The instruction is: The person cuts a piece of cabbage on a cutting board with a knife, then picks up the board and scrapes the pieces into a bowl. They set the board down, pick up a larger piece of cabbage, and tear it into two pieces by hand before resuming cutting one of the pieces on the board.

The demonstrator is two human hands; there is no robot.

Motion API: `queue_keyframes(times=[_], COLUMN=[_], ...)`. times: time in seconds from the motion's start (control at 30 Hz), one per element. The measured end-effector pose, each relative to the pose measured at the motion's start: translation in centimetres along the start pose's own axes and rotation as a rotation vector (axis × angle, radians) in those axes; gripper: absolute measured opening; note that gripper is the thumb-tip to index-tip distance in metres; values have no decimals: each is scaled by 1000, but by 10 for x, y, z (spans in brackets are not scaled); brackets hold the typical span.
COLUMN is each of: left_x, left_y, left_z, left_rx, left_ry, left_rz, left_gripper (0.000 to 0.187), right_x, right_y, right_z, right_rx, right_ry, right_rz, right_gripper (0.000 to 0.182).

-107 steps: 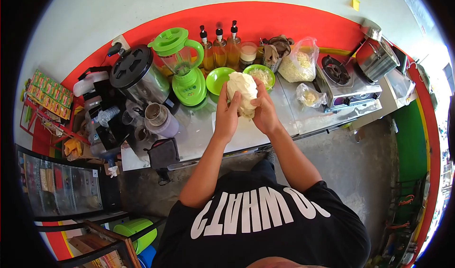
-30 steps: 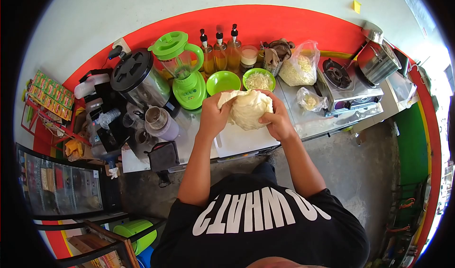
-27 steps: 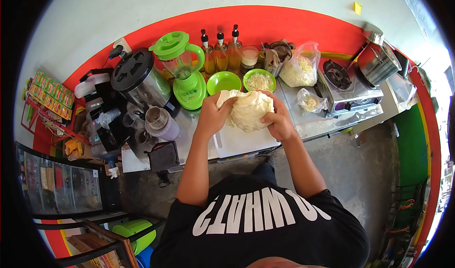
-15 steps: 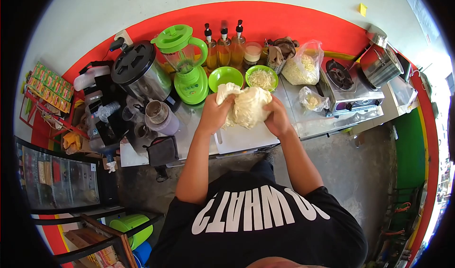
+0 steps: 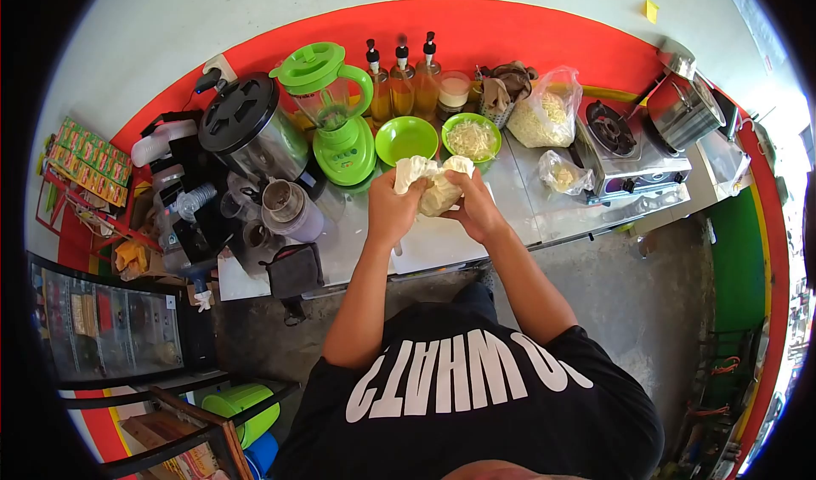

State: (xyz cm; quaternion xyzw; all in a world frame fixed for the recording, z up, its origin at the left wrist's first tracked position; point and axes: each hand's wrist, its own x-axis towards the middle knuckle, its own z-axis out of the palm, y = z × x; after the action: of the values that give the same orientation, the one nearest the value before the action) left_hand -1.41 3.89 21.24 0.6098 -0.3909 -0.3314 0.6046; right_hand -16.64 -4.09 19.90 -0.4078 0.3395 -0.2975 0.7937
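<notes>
A pale, creamy leafy head (image 5: pixel 439 194), perhaps cabbage, is held between my two hands above the counter. My left hand (image 5: pixel 396 209) grips its left side, where a leaf folds out over the fingers. On the right side, my right hand (image 5: pixel 477 211) has its fingers wrapped round the leaves. A white cutting board (image 5: pixel 438 246) lies below, partly hidden by the hands. Just behind them stand a green bowl (image 5: pixel 406 141) with nothing visible in it and a second green bowl (image 5: pixel 493 146) holding pale shreds.
A green blender (image 5: pixel 344 153), a large steel pot with black lid (image 5: pixel 242 119) and a purple container (image 5: pixel 297 220) stand at the left. Pump bottles (image 5: pixel 402 89) line the back. Bags of pale food (image 5: pixel 544 119) and a gas stove (image 5: pixel 633 153) are at the right.
My hands have come closer together, the right one moving left. The pale leafy head shows less between them and looks more gathered, with leaf edges up at both sides.
</notes>
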Motion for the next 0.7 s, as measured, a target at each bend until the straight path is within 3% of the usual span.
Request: queue_keyframes(times=[0.13,0.2,0.3,0.43,0.7], left_x=[-3,-2,1,3,4], left_y=[18,22,18,16,13], left_z=[-4,-7,-6,-3,-7], left_rx=[62,85,112,112,-242], left_ry=[15,-123,-173,-182,-302], left_rz=[1,0,17,-24,-128], left_gripper=[21,22,23,23,26], right_x=[1,1,4,-1,-1], right_y=[3,3,1,-3,7], right_z=[-5,-7,-6,3,-20], right_rx=[35,79,230,185,417], right_ry=[-77,-112,-92,-32,-305], right_rz=[-55,-44,43,57,56], right_gripper=[63,60,57,53,50])
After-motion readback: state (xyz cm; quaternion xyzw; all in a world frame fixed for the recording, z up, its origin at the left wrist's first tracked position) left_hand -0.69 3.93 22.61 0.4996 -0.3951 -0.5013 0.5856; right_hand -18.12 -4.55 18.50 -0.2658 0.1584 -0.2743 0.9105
